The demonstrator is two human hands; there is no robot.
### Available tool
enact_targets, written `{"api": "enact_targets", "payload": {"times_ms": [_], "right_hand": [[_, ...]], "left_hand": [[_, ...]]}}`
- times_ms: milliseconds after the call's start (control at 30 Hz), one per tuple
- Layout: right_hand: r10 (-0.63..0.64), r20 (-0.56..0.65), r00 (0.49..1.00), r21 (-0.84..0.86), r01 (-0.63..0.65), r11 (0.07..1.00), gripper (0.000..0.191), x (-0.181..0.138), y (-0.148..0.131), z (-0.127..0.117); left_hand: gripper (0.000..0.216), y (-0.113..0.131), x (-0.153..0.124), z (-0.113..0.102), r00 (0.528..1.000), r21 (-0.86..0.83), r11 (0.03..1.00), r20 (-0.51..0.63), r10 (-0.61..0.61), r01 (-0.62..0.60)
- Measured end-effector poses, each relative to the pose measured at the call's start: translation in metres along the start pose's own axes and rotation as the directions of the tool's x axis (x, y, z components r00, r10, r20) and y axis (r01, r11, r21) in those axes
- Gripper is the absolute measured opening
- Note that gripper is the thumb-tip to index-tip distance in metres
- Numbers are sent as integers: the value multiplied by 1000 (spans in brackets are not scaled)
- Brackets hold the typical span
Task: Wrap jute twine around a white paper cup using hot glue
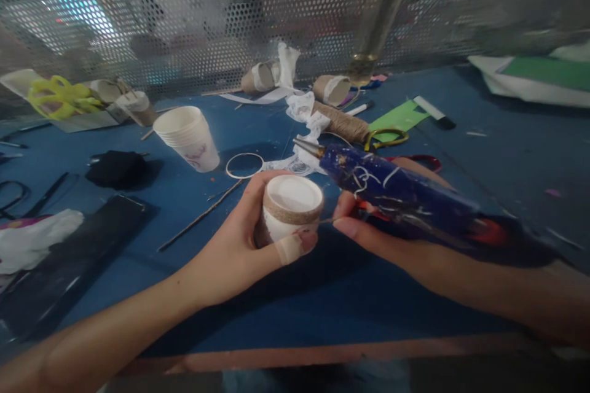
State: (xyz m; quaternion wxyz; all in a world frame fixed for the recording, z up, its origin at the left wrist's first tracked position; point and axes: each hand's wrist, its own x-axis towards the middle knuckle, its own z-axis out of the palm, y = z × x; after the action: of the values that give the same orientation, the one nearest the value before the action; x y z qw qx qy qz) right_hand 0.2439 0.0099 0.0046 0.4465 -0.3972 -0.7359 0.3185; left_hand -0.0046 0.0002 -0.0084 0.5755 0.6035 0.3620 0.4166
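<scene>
White and open at the top, a paper cup (295, 195) is sitting in the left grip (244, 239), whose fingers and thumb are clasping its sides. Pale tape (290, 249) is wrapping the thumb, and a twine band (289, 215) is circling the cup just below its rim. Whether the cup's base is touching the blue surface (258, 319), I cannot tell. Beside it, the right grip (382, 239) is grasping a blue glue gun (391, 187), while thumb and forefinger are pinching a thin strand (328, 220) that is running to the cup's right side. The gun's metal nozzle (310, 147) is pointing leftward, showing above the cup's rim.

Just beyond the cup, a thin hoop (227, 166) is lying near some white lace (302, 163), and a slender stick (200, 217) is resting nearby. Farther out, a stack of paper cups (187, 138) is standing to the left, and a spool of twine (345, 124) is lying beside a green sheet (395, 121). Two cardboard rolls (332, 89) are lying behind the lace. At far left, yellow-handled scissors (59, 98) are leaning out of a box (92, 121). Behind everything, a perforated panel (184, 18) is rising.
</scene>
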Motion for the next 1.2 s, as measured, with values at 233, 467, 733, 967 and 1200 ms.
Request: {"api": "enact_targets", "payload": {"times_ms": [233,467,733,967,1200], "right_hand": [[119,69,990,5,-120,993,17,3,5,-3],[288,150,946,-75,-279,957,35,10,-5,-4],[301,178,937,-35,-300,953,29,10,-5,-3],[287,153,946,-63,-280,958,31,12,-5,-2],[290,130,948,-12,-291,957,26,11,-1,-1]], "left_hand": [[62,5,-1,2,998,26,998,-16,-59,59],[60,11,1,6,996,45,996,-34,-79,81],[60,11,1,6,997,109,993,-61,-43,49],[59,16,0,16,985,129,988,-159,-62,83],[60,13,0,9,991,33,993,-65,-114,117]]}}
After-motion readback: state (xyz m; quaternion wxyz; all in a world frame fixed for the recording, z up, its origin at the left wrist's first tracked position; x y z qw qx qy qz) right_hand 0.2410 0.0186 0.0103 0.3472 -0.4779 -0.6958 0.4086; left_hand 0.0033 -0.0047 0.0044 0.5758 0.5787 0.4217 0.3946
